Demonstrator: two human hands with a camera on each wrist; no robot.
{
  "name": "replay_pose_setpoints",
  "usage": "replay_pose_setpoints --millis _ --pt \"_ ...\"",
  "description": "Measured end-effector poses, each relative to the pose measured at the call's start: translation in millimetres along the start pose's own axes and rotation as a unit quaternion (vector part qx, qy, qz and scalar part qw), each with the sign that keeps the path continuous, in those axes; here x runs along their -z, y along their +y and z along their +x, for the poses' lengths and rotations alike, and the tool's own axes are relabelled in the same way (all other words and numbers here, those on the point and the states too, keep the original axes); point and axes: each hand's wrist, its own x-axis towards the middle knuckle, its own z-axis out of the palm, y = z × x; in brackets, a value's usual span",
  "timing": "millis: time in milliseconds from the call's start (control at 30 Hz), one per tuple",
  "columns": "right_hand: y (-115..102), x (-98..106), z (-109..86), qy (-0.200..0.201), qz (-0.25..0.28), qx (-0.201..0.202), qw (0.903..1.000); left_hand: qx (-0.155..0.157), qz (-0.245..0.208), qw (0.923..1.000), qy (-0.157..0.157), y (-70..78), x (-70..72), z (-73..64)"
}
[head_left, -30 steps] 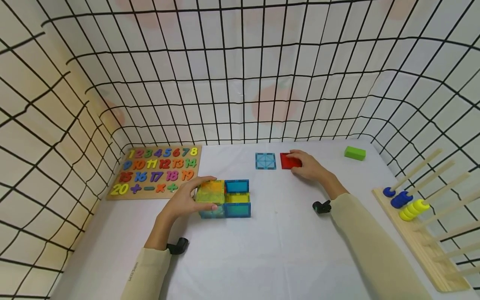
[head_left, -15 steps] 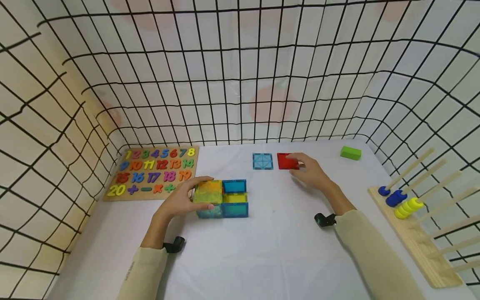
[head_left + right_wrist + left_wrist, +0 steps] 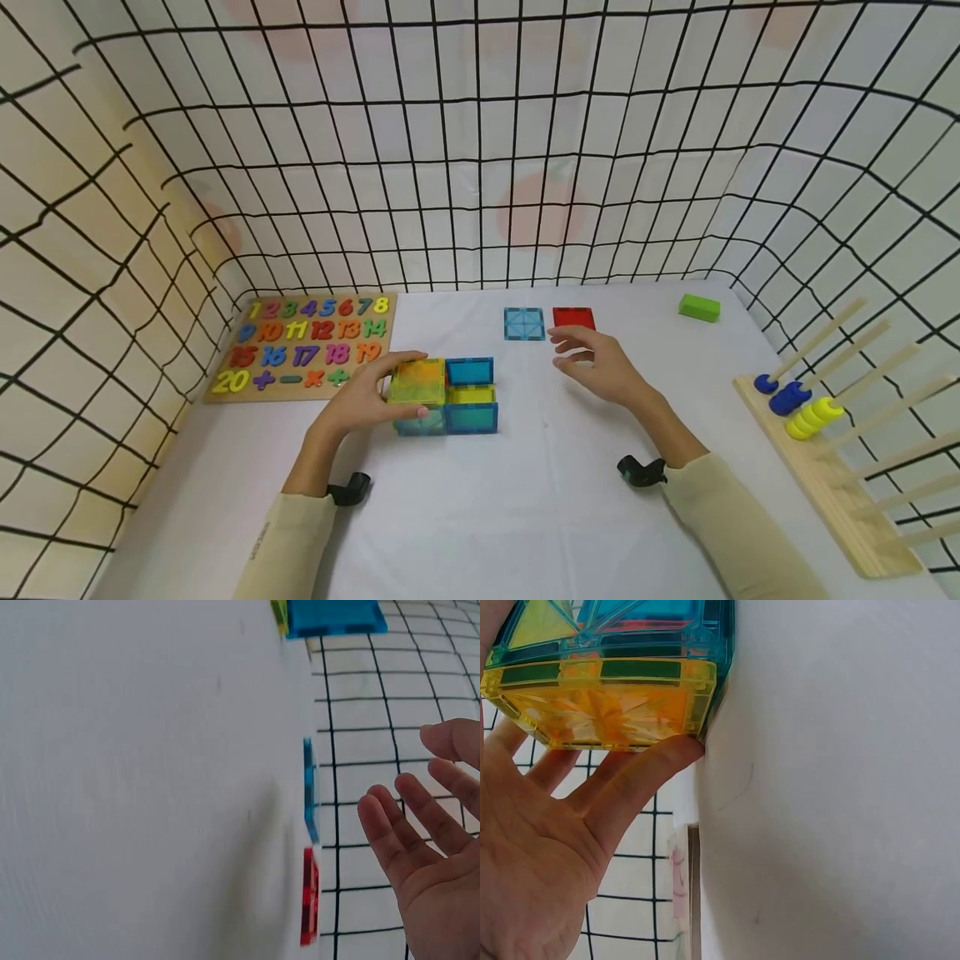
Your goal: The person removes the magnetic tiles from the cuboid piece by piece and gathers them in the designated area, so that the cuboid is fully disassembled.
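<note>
Holds with the left hand the left end of a boxy structure of translucent blue and yellow plastic tiles, set left of centre on the white tabletop. Spans that end with the thumb along the near side and the fingers round the far side, spread about as wide as the box itself; in the left wrist view, grips beside a yellow-framed face with orange showing through. Holds nothing with the right hand, loosely bent at the fingers and parted from the thumb, in the air to the right of the structure. Partly covers with those fingers, in the head view, a red square plastic tile lying flat near the back of the table, yet stands apart from it in the right wrist view. Just left of the red tile, a light-blue square tile with a lined pattern. Farther right, a bright green rectangular block. At back left, a wooden board with coloured numerals and signs. Along the right side, a pale wooden stand with slanting pegs, with blue rings and yellow rings on some. Behind everything, a black mesh grid.
</note>
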Motion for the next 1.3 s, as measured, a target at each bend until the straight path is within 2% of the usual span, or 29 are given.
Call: replay_pose_setpoints --millis 200,500,867,1300 --pt "-22 -17 -6.1 -0.006 0.022 0.002 0.9997 0.002 0.000 1.0000 0.003 -1.9 -1.8 1.2" --pt "-45 -40 -13.0 -0.039 0.037 0.042 0.9977 -0.009 0.002 0.9999 0.005 -3.8 -2.0 2.6" --pt "-46 -60 -16.1 -0.055 0.057 0.064 0.9948 -0.007 -0.001 1.0000 0.004 -2.8 -2.7 1.3" --pt "-47 -76 -17.8 -0.097 0.081 0.091 0.9878 0.000 0.000 1.0000 0.004 -1.7 -3.3 1.4"
